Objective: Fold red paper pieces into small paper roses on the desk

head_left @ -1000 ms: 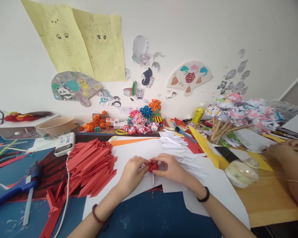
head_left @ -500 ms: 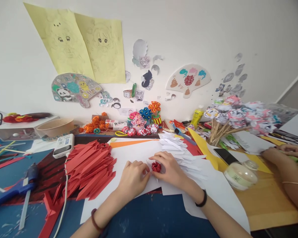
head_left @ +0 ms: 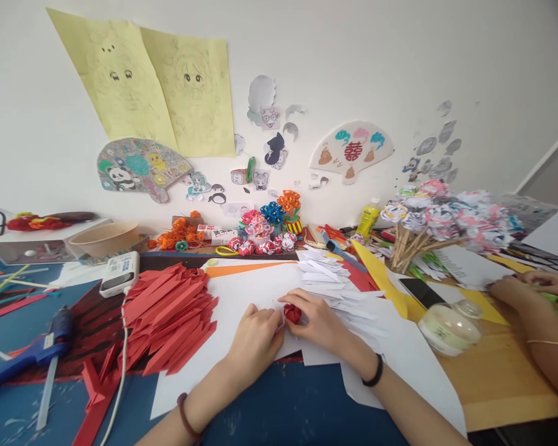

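Observation:
A small red folded-paper flower (head_left: 292, 313) is held between the thumb and fingers of my right hand (head_left: 317, 319). My left hand (head_left: 256, 334) is closed in a pinch right beside the flower's left side. A thin pale edge shows at its fingertips, too small to name. Under both hands lie white paper sheets (head_left: 242, 288). To the left is a heap of red paper strips (head_left: 170, 316). Beyond my right hand, white folded paper strips (head_left: 328, 279) are spread out.
A blue glue gun (head_left: 51, 344) lies at the left, near a white device (head_left: 119, 274) with a cable. On the right stand a clear jar (head_left: 451, 328), a phone (head_left: 422, 292) and a bunch of paper flowers (head_left: 451, 217). Another person's hands (head_left: 530, 291) work at the right edge.
My left hand has moved slightly right, closer to the flower, and its fingers have curled in. My right hand keeps hold of the flower, almost in the same place.

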A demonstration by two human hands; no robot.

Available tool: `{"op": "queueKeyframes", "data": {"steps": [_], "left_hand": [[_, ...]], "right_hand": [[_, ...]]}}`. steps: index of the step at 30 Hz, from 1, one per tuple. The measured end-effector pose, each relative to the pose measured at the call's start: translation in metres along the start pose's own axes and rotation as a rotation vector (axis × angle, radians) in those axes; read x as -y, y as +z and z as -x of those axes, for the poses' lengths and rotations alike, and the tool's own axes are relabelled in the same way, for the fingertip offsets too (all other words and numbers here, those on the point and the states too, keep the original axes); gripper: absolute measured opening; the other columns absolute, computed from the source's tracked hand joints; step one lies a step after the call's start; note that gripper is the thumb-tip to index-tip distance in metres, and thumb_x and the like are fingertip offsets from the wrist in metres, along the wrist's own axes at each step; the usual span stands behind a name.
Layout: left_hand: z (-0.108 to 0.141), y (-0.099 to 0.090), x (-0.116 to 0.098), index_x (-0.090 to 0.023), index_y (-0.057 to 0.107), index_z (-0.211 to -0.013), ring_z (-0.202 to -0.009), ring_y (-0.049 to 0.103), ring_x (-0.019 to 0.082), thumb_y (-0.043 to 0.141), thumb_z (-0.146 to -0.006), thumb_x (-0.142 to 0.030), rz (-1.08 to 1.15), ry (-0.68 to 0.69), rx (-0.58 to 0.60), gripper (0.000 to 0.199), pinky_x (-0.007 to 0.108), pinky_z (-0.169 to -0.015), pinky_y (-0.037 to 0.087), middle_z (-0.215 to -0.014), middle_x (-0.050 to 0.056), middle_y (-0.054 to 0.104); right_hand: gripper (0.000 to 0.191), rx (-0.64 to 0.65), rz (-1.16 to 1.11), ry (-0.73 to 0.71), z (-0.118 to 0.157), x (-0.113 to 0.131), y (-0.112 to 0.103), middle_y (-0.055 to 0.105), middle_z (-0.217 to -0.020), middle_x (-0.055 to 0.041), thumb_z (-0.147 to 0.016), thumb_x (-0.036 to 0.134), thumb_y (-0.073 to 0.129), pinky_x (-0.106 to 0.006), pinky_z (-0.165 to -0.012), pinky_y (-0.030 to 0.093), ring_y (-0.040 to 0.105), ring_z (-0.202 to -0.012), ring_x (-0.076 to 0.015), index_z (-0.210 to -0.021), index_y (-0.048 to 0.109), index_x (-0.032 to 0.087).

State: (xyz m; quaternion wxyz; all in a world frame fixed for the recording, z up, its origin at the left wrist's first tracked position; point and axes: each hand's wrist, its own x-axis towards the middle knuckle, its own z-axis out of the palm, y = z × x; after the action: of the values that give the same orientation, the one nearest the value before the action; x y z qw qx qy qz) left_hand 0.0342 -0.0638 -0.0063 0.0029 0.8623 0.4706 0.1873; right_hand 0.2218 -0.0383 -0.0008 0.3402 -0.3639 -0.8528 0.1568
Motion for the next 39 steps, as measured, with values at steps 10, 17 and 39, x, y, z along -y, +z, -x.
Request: {"op": "queueKeyframes", "data": {"steps": [10, 17, 39], "left_hand": [[-0.003, 0.008, 0.003, -0.02, 0.043, -0.067, -0.059, 0.049, 0.014, 0.049, -0.085, -0.012, 0.062, 0.058, -0.051, 0.02, 0.028, -0.067, 0.033, -0.064, -0.003, 0.058], [-0.003, 0.006, 0.004, -0.019, 0.046, -0.068, -0.059, 0.051, 0.014, 0.05, -0.084, -0.01, 0.06, 0.033, -0.04, 0.019, 0.028, -0.067, 0.033, -0.065, -0.003, 0.06], [-0.001, 0.001, 0.007, -0.019, 0.056, -0.077, -0.059, 0.056, 0.017, 0.04, -0.099, -0.02, -0.225, 0.214, -0.029, 0.028, 0.032, -0.06, 0.032, -0.071, 0.001, 0.062]], "right_hand": [[0.048, 0.002, 0.054, -0.119, 0.001, -0.007, 0.0, 0.063, -0.116, -0.0064, -0.078, 0.007, 0.061, -0.032, -0.092, 0.052, 0.063, -0.103, -0.0207, -0.124, 0.059, 0.021], [0.042, 0.005, -0.007, -0.04, -0.001, -0.005, -0.004, 0.065, -0.114, -0.0052, -0.084, 0.014, 0.065, -0.033, -0.092, 0.051, 0.063, -0.102, -0.0202, -0.124, 0.059, 0.023], [0.028, 0.011, -0.108, -0.007, -0.004, -0.008, -0.002, 0.067, -0.1, -0.0014, -0.077, 0.008, 0.069, -0.028, -0.083, 0.048, 0.062, -0.091, -0.0168, -0.101, 0.067, 0.022]]}}
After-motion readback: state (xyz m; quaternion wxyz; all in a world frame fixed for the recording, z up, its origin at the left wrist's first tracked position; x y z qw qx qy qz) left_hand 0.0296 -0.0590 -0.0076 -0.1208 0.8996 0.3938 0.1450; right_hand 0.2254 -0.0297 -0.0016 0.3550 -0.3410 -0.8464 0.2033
